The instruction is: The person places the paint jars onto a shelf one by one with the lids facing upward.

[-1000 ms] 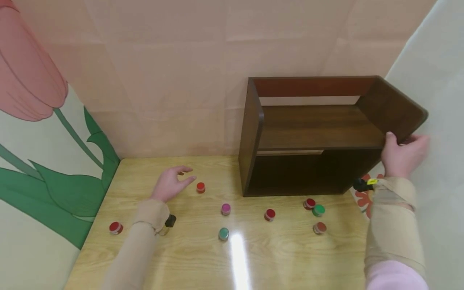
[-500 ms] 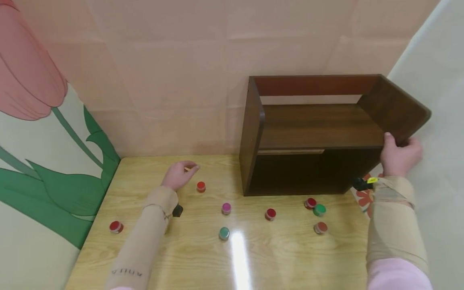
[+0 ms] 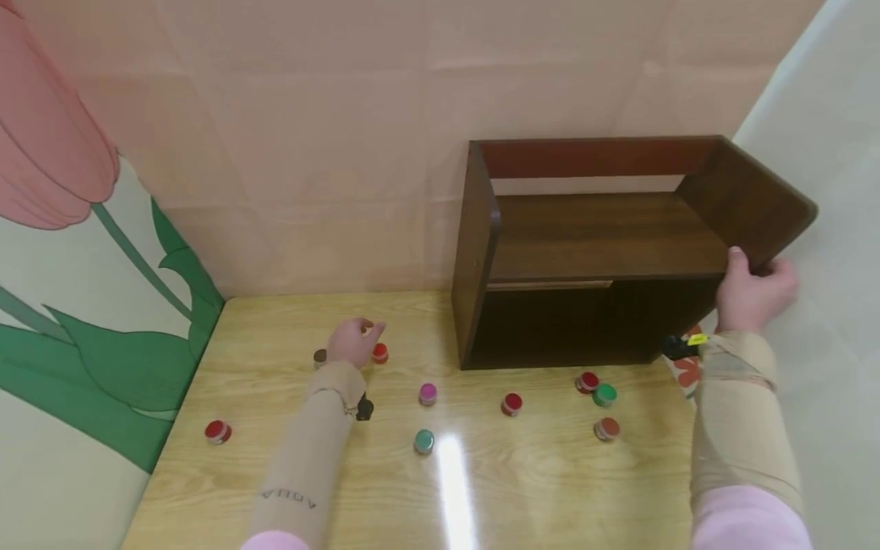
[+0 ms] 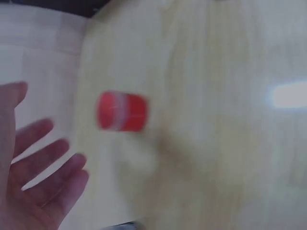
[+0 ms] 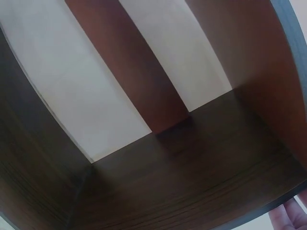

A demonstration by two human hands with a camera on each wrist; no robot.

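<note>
My left hand hovers at the back left of the table, its fingers relaxed and holding nothing. Right beside its fingertips is a small bright red jar. In the left wrist view that red jar, with a pale band round it, appears a short way from the spread fingers. A dark-lidded jar shows partly behind the hand. On the far side, my right hand grips the right side panel of a dark brown wooden shelf, thumb inside. The right wrist view shows the shelf's inside and a few fingertips at its edge.
Several small jars dot the wooden table: a pink one, a teal one, a dark red one, a green one before the shelf, and another red one far left. Fabric-covered walls stand behind and at both sides.
My left hand has moved right and come down beside the bright red jar. The dark-lidded jar has come into view behind it. My right hand has kept its grip on the shelf.
</note>
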